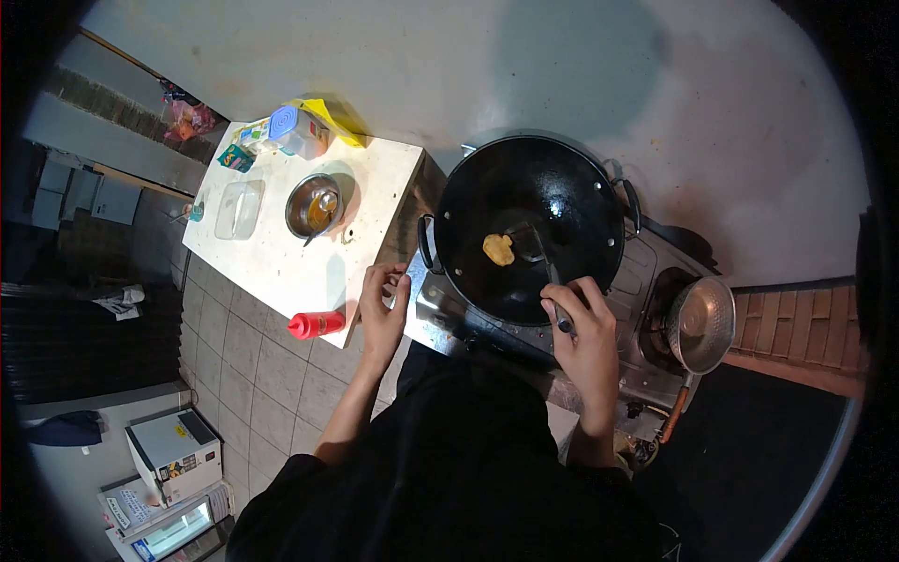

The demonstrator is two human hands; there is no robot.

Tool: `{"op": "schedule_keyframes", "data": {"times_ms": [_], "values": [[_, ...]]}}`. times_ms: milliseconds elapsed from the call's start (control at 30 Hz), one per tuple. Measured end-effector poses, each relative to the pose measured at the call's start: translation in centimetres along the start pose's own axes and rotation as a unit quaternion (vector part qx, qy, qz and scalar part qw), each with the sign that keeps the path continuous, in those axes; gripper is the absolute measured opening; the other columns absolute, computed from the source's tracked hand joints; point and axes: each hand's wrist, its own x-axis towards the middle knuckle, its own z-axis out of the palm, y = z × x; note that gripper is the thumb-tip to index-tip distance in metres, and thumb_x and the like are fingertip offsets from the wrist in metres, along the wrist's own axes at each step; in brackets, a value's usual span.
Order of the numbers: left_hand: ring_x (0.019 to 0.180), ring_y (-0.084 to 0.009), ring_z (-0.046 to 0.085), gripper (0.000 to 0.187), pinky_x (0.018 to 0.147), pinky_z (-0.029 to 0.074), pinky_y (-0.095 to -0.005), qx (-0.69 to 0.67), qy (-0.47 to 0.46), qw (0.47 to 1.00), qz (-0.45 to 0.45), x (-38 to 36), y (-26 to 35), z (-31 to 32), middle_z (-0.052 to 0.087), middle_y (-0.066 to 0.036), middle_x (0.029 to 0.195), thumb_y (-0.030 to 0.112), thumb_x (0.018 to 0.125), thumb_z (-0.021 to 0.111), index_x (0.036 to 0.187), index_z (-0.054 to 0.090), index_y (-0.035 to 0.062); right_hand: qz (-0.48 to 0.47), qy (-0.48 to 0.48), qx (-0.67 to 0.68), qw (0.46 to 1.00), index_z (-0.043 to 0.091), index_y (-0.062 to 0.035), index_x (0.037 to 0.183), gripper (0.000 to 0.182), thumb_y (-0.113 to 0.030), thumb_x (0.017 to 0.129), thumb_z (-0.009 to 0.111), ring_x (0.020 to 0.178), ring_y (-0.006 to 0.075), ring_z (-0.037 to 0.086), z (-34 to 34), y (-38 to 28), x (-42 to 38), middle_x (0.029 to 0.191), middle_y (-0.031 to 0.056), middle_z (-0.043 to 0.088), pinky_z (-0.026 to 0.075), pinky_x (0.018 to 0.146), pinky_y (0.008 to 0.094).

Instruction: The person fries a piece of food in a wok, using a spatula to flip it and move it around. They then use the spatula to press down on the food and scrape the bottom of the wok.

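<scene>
My right hand is closed around the handle of a spatula. The spatula's flat metal head rests inside a large black wok. Right beside that head, a golden-yellow piece of food lies on the wok's bottom. A little oil glistens on the dark inner wall. My left hand hovers near the wok's left handle, between the stove and the white table, with fingers loosely bent and apart. I see nothing in it.
The wok stands on a metal gas stove. A hammered saucepan with liquid sits on the right burner. On the white table are a metal bowl with a spoon, a clear container, a blue-lidded tub and a red squeeze bottle.
</scene>
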Motion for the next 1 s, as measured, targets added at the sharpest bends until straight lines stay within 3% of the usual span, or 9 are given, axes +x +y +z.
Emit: {"op": "schedule_keyframes", "data": {"times_ms": [500, 567, 700, 767, 1000], "values": [[0.086, -0.013, 0.053, 0.016, 0.071, 0.04, -0.0275, 0.024, 0.01, 1.0, 0.004, -0.55, 0.92, -0.09, 0.058, -0.004, 0.097, 0.011, 0.095, 0.069, 0.11, 0.069, 0.003, 0.001, -0.003, 0.0, 1.0, 0.071, -0.0076, 0.11, 0.024, 0.003, 0.088, 0.069, 0.09, 0.0307, 0.069, -0.21, 0.11, -0.1, 0.098, 0.0132, 0.06, 0.055, 0.078, 0.0413], [0.098, -0.0138, 0.06, 0.019, 0.083, 0.045, -0.0282, 0.041, -0.016, 0.999, -0.017, -0.62, 0.65, -0.39, 0.066, -0.004, 0.112, 0.014, 0.098, 0.068, 0.115, 0.065, 0.0051, -0.001, -0.002, 0.003, 1.0, 0.07, -0.0071, 0.11, 0.024, 0.003, 0.088, 0.069, 0.09, 0.0307, 0.069, -0.22, 0.12, -0.03, 0.098, 0.0133, 0.06, 0.055, 0.077, 0.0414], [0.098, -0.0138, 0.06, 0.019, 0.083, 0.045, -0.028, 0.05, -0.018, 0.998, -0.017, -0.6, 0.49, -0.33, 0.066, -0.004, 0.112, 0.014, 0.099, 0.068, 0.115, 0.065, 0.0051, -0.001, 0.003, 0.006, 1.0, 0.07, -0.0066, 0.109, 0.021, 0.001, 0.09, 0.069, 0.087, 0.0311, 0.069, -0.28, -0.05, 0.03, 0.098, 0.0138, 0.061, 0.055, 0.076, 0.0411], [0.083, -0.0132, 0.054, 0.017, 0.071, 0.041, -0.0276, 0.02, 0.012, 1.0, 0.008, -0.57, 0.88, -0.04, 0.058, -0.004, 0.095, 0.01, 0.095, 0.069, 0.11, 0.069, 0.0019, 0.004, 0.004, 0.01, 1.0, 0.071, -0.0066, 0.109, 0.019, 0.0, 0.091, 0.068, 0.086, 0.0314, 0.069, -0.29, -0.08, 0.07, 0.098, 0.0139, 0.061, 0.054, 0.075, 0.0411], [0.084, -0.0132, 0.054, 0.016, 0.07, 0.04, -0.0277, 0.014, 0.013, 1.0, 0.007, -0.77, 0.9, -0.26, 0.06, -0.004, 0.096, 0.009, 0.095, 0.069, 0.109, 0.069, 0.0016, -0.004, 0.008, -0.001, 1.0, 0.071, -0.0064, 0.108, 0.015, -0.004, 0.094, 0.068, 0.086, 0.0321, 0.07, -0.34, -0.04, 0.22, 0.097, 0.0143, 0.061, 0.055, 0.073, 0.0409]]}}
